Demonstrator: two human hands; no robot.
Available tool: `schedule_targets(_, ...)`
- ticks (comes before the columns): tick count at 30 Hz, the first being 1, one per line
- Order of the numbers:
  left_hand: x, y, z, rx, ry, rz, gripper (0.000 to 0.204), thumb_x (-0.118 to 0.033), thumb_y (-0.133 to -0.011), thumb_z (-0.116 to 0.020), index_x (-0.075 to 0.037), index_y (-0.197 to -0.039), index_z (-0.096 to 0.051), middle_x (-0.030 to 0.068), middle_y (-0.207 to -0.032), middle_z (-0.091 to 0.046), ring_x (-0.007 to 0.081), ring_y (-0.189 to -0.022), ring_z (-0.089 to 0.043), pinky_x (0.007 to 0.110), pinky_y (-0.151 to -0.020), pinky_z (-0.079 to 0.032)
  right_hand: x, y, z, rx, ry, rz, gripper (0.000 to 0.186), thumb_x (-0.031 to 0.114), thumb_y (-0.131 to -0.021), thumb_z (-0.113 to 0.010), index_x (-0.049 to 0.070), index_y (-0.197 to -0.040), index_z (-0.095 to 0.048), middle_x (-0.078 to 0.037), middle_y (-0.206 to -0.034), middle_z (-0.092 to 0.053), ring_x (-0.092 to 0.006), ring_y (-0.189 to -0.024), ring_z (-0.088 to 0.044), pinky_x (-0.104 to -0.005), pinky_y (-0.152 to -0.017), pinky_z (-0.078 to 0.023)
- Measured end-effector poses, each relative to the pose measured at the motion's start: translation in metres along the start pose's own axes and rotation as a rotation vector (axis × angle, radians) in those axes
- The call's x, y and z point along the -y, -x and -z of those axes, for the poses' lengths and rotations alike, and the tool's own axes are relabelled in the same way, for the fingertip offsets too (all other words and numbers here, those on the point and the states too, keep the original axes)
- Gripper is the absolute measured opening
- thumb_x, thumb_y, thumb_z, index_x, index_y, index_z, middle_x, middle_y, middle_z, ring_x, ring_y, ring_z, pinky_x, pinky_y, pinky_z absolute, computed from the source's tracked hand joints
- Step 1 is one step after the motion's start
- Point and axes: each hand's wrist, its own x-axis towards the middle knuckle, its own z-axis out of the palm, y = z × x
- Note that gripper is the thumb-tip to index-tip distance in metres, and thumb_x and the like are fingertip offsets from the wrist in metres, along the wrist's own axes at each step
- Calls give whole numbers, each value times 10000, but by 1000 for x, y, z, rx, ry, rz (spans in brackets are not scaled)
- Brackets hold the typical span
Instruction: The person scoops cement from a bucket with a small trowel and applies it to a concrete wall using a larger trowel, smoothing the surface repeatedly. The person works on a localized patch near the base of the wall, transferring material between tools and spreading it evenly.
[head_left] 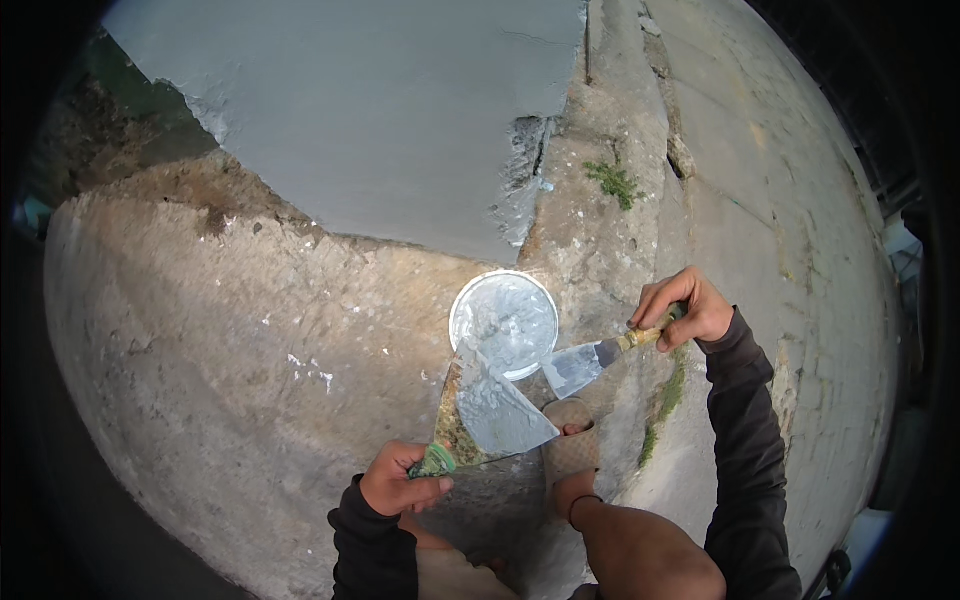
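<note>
In my left hand (398,478) is the green handle of a wide scraper (500,412). Light grey paste coats most of its blade, while the edge near the handle looks brown and rusty. My right hand (685,308) grips a putty knife (610,352) by its yellowish handle, fingers closed around it. Grey paste also covers that knife's blade, whose end lies close to the scraper and to the rim of a round white bucket (453,318). Inside the bucket is more of the grey paste (505,308). The scraper's far corner overlaps the bucket's near rim; whether they touch I cannot tell.
A smooth grey plastered wall (380,110) rises beyond the bucket, its lower edge ragged. Rough concrete ground (250,340) has white splashes. Small green weeds (613,184) grow along the right-hand cracks. My sandalled foot (572,440) stands just below the blades.
</note>
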Motion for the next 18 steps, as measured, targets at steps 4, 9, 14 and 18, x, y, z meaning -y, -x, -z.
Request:
schedule_targets(4,1,-11,-8,-232,-15,54,72,-76,-844,-661,-12,-873,-639,-2,-576,-555,48,-462,-486,222,-430,-366,7,26,-16,-286,-272,-68,299,-8,-716,-611,-54,-1006,-664,-144,-870,-681,-158,-679,-644,-270,-573,-518)
schedule_targets(9,10,-36,-28,-467,-231,-138,53,-59,-866,-620,-10,-857,-601,-1,-562,-538,53,-426,-458,220,-398,-350,20,59,-68,-467,-302,-247,285,12,-819,-556,-65,-1082,-629,-110,-797,-664,-116,-574,-611,-218,-466,-469)
schedule_targets(14,15,-44,-33,-542,-365,-214,83,-65,-853,-640,-14,-918,-629,-24,-574,-541,38,-433,-450,215,-401,-346,17,60,-87,-522,-254,-272,272,-4,-836,-552,-48,-1089,-643,-85,-724,-649,-85,-524,-554,-211,-451,-415)
schedule_targets(18,11,-44,-37,-560,-380,-226,75,-64,-836,-655,-7,-880,-634,-23,-586,-559,31,-479,-465,221,-438,-360,8,56,-89,-541,-227,-248,270,-20,-841,-544,-38,-1088,-651,-77,-690,-637,-64,-501,-507,-212,-456,-387)
